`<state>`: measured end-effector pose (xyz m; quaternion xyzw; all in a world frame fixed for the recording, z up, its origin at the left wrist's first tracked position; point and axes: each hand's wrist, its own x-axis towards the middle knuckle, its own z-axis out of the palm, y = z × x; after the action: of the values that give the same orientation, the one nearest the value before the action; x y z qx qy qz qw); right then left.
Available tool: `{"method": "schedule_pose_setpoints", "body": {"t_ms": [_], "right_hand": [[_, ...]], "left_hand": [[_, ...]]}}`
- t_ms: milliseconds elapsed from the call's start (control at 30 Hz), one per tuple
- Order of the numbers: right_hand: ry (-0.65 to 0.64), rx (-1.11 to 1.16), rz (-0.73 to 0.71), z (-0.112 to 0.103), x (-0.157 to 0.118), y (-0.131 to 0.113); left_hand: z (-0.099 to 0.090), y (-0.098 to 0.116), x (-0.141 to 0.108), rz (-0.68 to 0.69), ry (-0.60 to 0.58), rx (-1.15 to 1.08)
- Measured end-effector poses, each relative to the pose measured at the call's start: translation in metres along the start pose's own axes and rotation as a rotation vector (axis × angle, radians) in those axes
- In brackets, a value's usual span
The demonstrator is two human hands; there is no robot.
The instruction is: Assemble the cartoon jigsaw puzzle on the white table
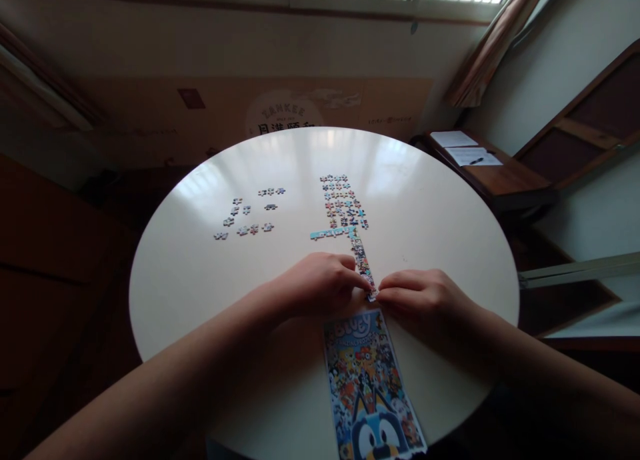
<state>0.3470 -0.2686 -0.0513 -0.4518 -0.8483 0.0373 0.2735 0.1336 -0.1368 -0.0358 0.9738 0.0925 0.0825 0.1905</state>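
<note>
A joined strip of jigsaw puzzle (361,255) runs down the middle of the table, with a light blue row (327,234) branching left from its top. At the strip's lower end lies a jigsaw piece (371,297). My left hand (327,281) comes in from the left, fingers curled and a fingertip pressed on that end. From the right, my right hand (425,292) pinches the piece's edge with fingers together. The fingertips partly hide the piece. Just below both hands is a colourful picture sheet (370,380) with cartoon dogs and "Bluey" lettering.
Loose pieces stand in rows (340,197) beyond the strip. Several more pieces (254,229) are scattered at the left. The round white table (440,213) has its edge all round. A wooden side table (517,177) with papers (473,156) and a pen stands at the right.
</note>
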Motion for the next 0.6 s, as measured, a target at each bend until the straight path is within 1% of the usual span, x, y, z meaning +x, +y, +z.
{"method": "schedule_pose_setpoints", "body": {"t_ms": [133,267,467,600], "right_hand": [[-0.018,-0.032,0.004,0.0032,-0.0007,0.0003],[-0.032,-0.044,0.03,0.0027,0.001,-0.0017],[-0.082,-0.01,0.087,0.0008,0.0018,-0.0034],[-0.103,0.058,0.127,0.0014,0.0003,0.0014]], "left_hand": [[0.0015,-0.0003,-0.0001,-0.01,0.0,-0.011],[0.0035,-0.0022,-0.0006,0.01,0.015,0.003],[0.003,-0.0017,-0.001,0.048,0.012,0.056],[0.0009,0.0003,-0.0006,0.041,0.017,0.065]]}}
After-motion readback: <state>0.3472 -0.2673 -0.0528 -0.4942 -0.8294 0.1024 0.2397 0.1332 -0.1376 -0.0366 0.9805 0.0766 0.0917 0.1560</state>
